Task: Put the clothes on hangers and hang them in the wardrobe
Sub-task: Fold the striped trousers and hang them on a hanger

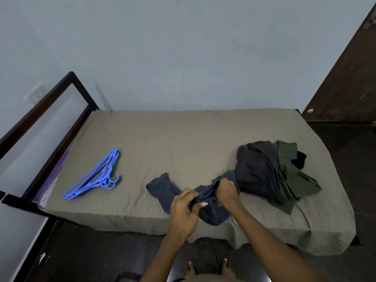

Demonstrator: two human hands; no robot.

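Navy pinstriped cloth, a shirt [203,197] as far as can be told, lies bunched at the near edge of the bed [183,143], at about 6 o'clock in the head view. Both hands are on its middle: the left hand [184,210] has its fingers [200,204] curled and pinching a gathered fold, and the right hand [225,190], just beside it at 1 o'clock, is closed on the same bunch. One end of the garment trails off toward 10 o'clock, so its long axis runs roughly 10 to 4.

The stack of blue plastic hangers [95,177] lies well apart at 9 o'clock from the hands, hooks toward the near side and long axis running 1 to 7. The left hand is the nearer one to them, so in my judgement it would make the reach.

A heap of dark grey and olive clothes [270,174] sits at 2 o'clock, touching the shirt's far end. No wardrobe interior shows, and no label or writing can be read.
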